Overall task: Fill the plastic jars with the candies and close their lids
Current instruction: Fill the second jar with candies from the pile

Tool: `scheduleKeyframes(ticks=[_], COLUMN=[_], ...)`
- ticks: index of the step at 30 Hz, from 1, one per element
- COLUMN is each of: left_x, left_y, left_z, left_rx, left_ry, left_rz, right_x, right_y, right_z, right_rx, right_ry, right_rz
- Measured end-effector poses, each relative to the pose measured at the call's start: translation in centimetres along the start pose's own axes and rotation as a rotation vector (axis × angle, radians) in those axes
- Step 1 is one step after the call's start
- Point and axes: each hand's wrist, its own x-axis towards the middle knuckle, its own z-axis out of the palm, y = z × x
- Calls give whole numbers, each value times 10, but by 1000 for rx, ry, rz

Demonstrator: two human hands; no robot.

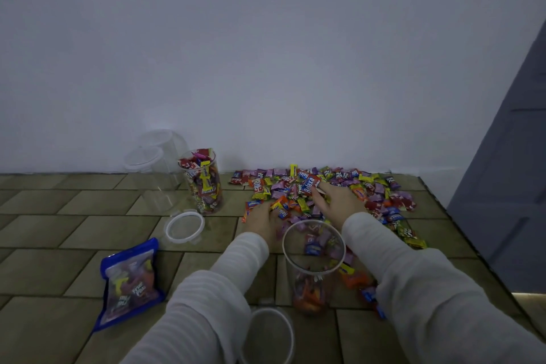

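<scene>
Candies [339, 189] in bright wrappers lie heaped on a tiled floor [59, 230] at right of center in the frame, against a pale wall [266, 53]. We see both hands reaching into the near edge of the pile. Our left hand [261, 220] lies palm down, fingers curled over a few sweets at its tips; whether it actually holds any we cannot tell. Our right hand [336, 199] rests flat on the heap, fingers spread and straight, touching a red wrapper. Pale long sleeves [413, 289] cover both arms.

Between the forearms, low in the frame, stands an open clear jar [313, 260], upright, with only a shallow layer of candies in its bottom. Left of the pile, a second clear jar [204, 183] stands filled to the brim and uncovered. A white-rimmed lid [184, 227] lies flat on the floor just in front of it. Behind it, by the wall, are two more clear containers [153, 162]. Another round clear piece [269, 334] sits at the bottom edge. A blue candy bag [130, 281] lies at lower left.
</scene>
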Motion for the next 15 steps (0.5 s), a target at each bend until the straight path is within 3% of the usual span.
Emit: scheduleKeyframes(ticks=[7,15], left_x=[-6,-28], left_y=[22,62], left_z=[-24,-42], left_rx=[-188,-682], left_ry=[162,266], left_rz=[119,313], right_x=[-4,-33], right_y=[-17,-53], right_z=[-27,-53], right_rx=[284,660], right_ry=[186,422], right_rz=[-45,-77])
